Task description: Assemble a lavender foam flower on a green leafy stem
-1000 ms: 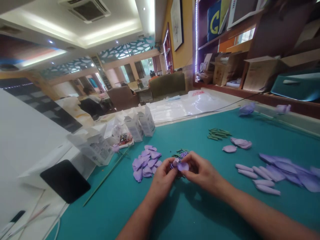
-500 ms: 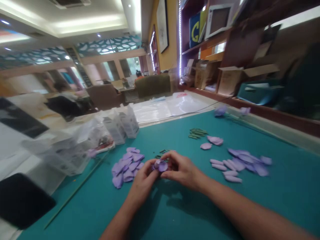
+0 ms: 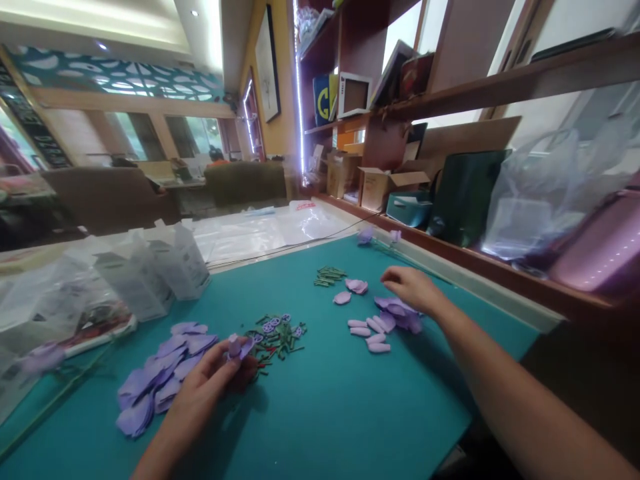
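Observation:
My left hand (image 3: pixel 213 373) pinches a partly formed purple artificial flower (image 3: pixel 234 345), with a pale upright centre and a petal at its side. Left of that hand lies a heap of purple petals (image 3: pixel 170 360). Just beyond the fingers is a scatter of small green stem pieces (image 3: pixel 285 337), with purple ring-shaped parts and a few red bits among them. My right hand (image 3: pixel 413 288) hovers over a second pile of purple petals (image 3: pixel 397 312), its fingers loosely bent, and nothing shows in them. Pale pink bud-shaped pieces (image 3: pixel 376 339) lie beside that pile.
A teal mat (image 3: pixel 325 413) covers the table. Green sticks (image 3: pixel 329 276) and pink petals (image 3: pixel 357 287) lie further back. White boxes (image 3: pixel 177 257) and a long-stemmed flower (image 3: pixel 43 360) are at left. Finished-looking flowers (image 3: pixel 366 235) lie near the shelf (image 3: pixel 465 83) at right.
My right hand has let go of the flower and moved right, over the far petal pile. My left hand keeps the flower. The view has turned right.

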`<action>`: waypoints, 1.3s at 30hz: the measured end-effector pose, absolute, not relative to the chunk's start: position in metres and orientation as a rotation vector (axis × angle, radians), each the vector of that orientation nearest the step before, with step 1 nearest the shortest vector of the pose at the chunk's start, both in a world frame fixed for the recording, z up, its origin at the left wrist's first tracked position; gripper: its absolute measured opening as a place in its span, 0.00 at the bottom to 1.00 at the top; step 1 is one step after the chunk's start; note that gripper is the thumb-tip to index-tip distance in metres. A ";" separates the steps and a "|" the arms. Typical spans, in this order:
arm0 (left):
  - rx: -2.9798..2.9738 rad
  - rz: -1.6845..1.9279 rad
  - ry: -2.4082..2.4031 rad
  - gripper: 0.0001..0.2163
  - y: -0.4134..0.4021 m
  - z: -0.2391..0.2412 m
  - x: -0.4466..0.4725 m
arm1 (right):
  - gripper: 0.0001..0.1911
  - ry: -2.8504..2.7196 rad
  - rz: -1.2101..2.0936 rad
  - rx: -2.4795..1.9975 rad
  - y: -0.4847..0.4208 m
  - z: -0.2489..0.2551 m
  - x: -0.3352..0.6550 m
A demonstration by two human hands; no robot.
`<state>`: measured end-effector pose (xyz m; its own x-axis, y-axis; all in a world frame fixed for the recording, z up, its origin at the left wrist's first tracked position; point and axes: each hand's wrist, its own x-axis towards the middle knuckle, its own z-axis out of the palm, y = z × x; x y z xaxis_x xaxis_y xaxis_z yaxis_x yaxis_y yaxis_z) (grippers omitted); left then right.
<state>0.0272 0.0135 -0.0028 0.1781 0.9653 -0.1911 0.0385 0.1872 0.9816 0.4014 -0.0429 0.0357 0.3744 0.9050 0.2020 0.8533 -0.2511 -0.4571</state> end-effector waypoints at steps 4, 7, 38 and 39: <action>1.149 0.908 1.160 0.22 0.013 -0.003 0.029 | 0.06 -1.315 0.090 -2.502 -0.064 0.013 0.464; 1.149 0.910 1.156 0.23 0.012 -0.005 0.030 | 0.09 -1.253 0.124 -2.630 -0.069 -0.006 0.488; 1.316 0.816 0.868 0.19 0.006 0.004 0.020 | 0.12 -1.549 0.681 -1.405 -0.003 0.062 0.264; 1.317 0.826 0.864 0.19 0.007 0.004 0.020 | 0.12 -1.539 0.735 -1.335 0.001 0.056 0.249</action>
<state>0.0201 0.0067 0.0036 0.4552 0.8883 -0.0605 -0.0202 0.0782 0.9967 0.2490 0.0010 0.0559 0.0326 0.9647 0.2615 0.4023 0.2268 -0.8870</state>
